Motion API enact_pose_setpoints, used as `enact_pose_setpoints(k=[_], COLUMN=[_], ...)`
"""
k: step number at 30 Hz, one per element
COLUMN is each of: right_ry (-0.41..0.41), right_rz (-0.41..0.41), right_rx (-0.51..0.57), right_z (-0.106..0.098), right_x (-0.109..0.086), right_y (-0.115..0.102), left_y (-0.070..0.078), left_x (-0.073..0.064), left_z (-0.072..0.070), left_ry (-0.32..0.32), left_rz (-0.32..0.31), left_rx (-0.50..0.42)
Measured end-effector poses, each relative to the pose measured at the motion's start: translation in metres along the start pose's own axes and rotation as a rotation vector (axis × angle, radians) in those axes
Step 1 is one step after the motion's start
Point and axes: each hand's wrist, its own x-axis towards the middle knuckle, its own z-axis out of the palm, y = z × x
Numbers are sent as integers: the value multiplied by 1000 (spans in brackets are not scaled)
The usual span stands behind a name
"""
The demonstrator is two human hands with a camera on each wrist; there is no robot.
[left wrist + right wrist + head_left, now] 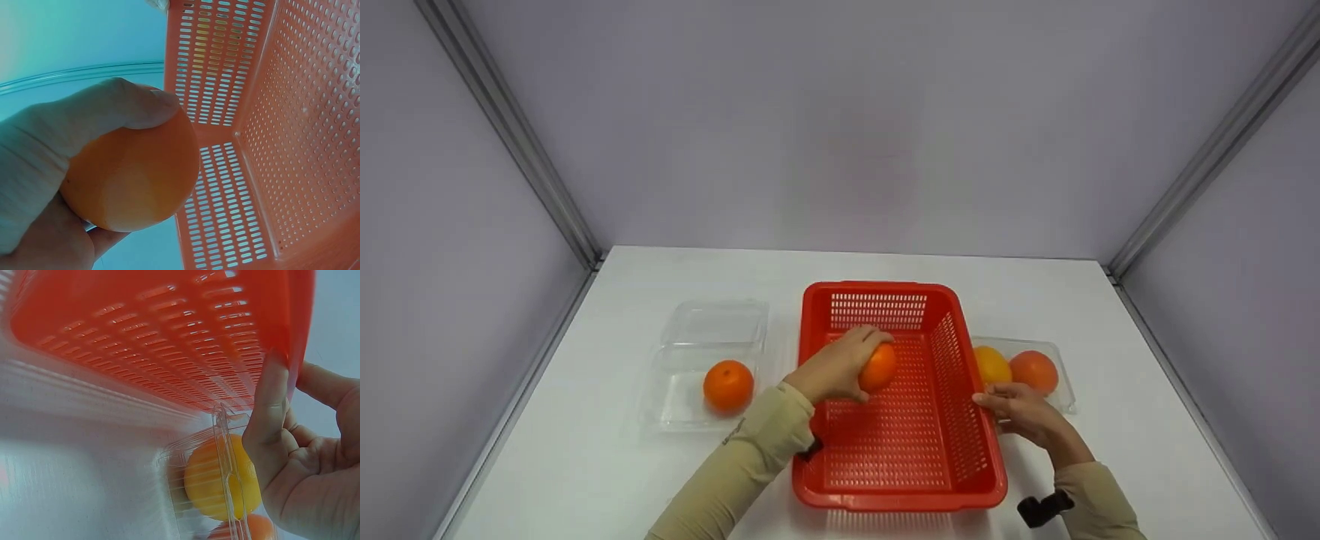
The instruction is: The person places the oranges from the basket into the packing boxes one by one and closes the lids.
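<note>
My left hand grips an orange over the inside of a red perforated plastic basket. In the left wrist view, the thumb lies across the top of the orange, and the basket's slotted walls are beyond it. At the basket's right side, my right hand pinches the rim. The right wrist view shows the right hand with thumb and fingers on either side of the rim. Below it sits a yellow fruit in a clear container. No fruit shows resting on the visible basket floor.
Left of the basket stands an opened clear plastic clamshell with another orange in it. To the right, a second clear container holds the yellow fruit and a reddish-orange fruit. Pale walls enclose the white table.
</note>
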Motion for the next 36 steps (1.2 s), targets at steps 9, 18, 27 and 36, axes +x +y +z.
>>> enact_pose_setpoints(k=[9,18,27,36], right_ry=[-16,-7,6,14], right_rz=[1,-1,13,14], right_rx=[2,-2,0,-7], right_z=[-1,0,0,-1], right_x=[0,0,1,0], right_y=[0,0,1,2], left_y=[-5,-10,-15,-19], left_x=[-8,-13,-20,-24], left_z=[-3,-5,-10,-13], left_ry=[24,29,43,49], left_rz=[-24,-42,-61,-72], left_rx=[-30,-59,-95,-97])
